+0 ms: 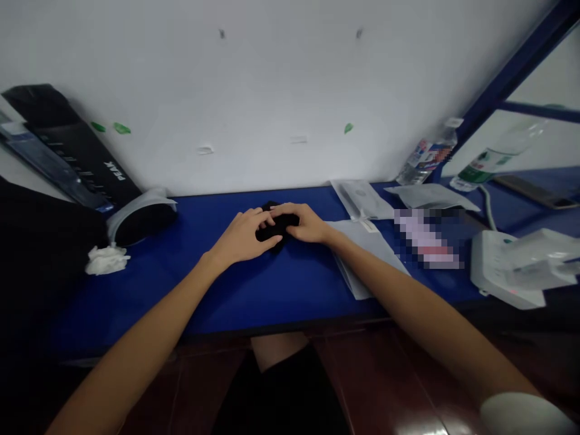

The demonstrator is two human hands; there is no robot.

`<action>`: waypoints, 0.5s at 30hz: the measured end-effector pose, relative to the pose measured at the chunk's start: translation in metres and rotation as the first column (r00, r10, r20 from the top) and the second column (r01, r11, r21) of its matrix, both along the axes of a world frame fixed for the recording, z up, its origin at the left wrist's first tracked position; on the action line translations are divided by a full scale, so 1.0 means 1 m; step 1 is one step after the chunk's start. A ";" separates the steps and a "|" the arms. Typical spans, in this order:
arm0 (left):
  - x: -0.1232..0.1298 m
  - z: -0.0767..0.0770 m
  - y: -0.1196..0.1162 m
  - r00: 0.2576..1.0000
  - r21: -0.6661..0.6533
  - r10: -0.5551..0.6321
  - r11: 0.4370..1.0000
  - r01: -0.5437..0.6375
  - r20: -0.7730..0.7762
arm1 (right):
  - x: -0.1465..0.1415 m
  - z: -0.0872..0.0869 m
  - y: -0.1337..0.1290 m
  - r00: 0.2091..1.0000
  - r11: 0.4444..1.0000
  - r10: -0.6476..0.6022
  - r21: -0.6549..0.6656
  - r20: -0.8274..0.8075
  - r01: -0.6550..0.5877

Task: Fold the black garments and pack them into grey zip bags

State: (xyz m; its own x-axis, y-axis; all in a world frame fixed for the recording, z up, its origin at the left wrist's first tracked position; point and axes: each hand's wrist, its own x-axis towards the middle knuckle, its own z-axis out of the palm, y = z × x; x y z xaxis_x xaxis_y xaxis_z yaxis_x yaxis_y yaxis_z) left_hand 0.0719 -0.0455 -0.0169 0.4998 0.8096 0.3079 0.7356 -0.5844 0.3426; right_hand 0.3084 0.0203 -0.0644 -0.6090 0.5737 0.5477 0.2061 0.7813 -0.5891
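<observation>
A small dark bundle, seemingly folded black cloth [277,228], lies on the blue desk [254,290] in the head view, below the white wall. My left hand [247,234] holds its left side, fingers bent over the top and thumb along the near edge. From the right, my right hand [308,223] curls round it, with fingers across the far side and thumb at the near side. The fingertips of both hands almost meet on top. Much of the bundle is hidden under my fingers, so its exact kind is unclear.
Clear bags [362,257] lie right of my hands. Farther right are a plastic bottle [423,157], a green-labelled bottle [484,160] and a white power strip [502,266]. At left are a crumpled tissue [107,260], a black rounded item [145,222] and a black PEAK package [86,145].
</observation>
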 end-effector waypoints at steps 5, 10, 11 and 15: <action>0.003 0.000 -0.002 1.000 0.005 -0.026 1.000 0.026 0.018 | -0.002 0.004 -0.004 0.989 0.989 -0.115 -0.106 -0.093 0.105; 0.005 -0.001 -0.002 0.992 -0.022 -0.013 1.000 0.016 0.124 | -0.007 -0.002 -0.002 0.951 0.966 -0.257 -0.025 -0.170 0.257; 0.006 -0.001 -0.002 0.991 -0.024 -0.003 1.000 0.006 0.134 | -0.007 -0.004 0.000 0.940 0.955 -0.294 -0.024 -0.172 0.295; 0.009 -0.002 -0.004 0.989 -0.024 0.029 0.999 -0.026 0.144 | -0.009 -0.010 0.004 0.864 0.882 -0.471 -0.118 -0.176 0.457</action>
State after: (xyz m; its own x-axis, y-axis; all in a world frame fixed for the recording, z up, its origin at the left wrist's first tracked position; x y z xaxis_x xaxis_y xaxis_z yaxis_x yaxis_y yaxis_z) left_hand 0.0811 -0.0490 -0.0190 0.4289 0.8299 0.3568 0.6931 -0.5557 0.4591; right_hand 0.2996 0.0241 -0.0743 -0.1489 0.8048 0.5745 0.4106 0.5789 -0.7045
